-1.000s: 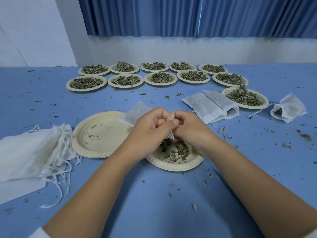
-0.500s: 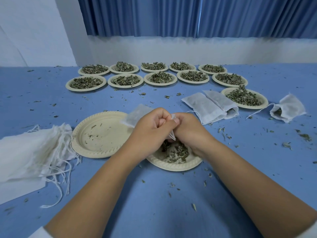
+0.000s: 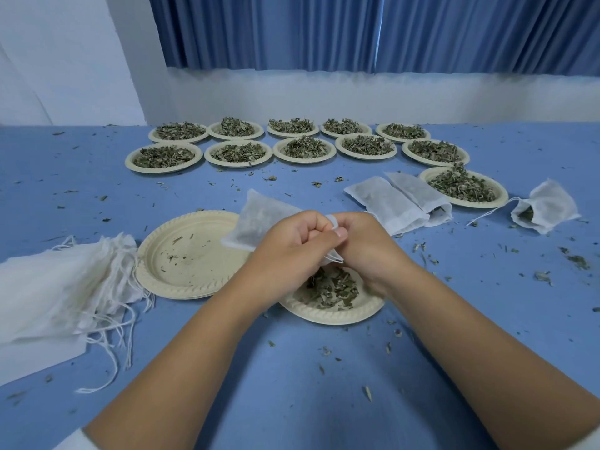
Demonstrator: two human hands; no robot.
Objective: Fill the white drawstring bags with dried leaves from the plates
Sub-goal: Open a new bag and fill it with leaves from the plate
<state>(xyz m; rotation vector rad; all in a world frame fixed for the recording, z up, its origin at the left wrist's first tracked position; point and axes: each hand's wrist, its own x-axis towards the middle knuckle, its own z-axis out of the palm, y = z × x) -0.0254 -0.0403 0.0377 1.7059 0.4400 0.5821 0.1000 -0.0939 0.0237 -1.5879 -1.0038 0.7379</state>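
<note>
Seen from the head: left hand (image 3: 292,246) and right hand (image 3: 365,246) curled tight, touching, both pinching the top of a white bag (image 3: 259,219). Bag poking out left, just above a plate (image 3: 324,316) of dried leaves (image 3: 331,287).

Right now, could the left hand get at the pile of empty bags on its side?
Probably yes: only a flat, nearly empty plate lies between the left hand and the pile of empty bags. But its fingers grip the bag being filled.
</note>
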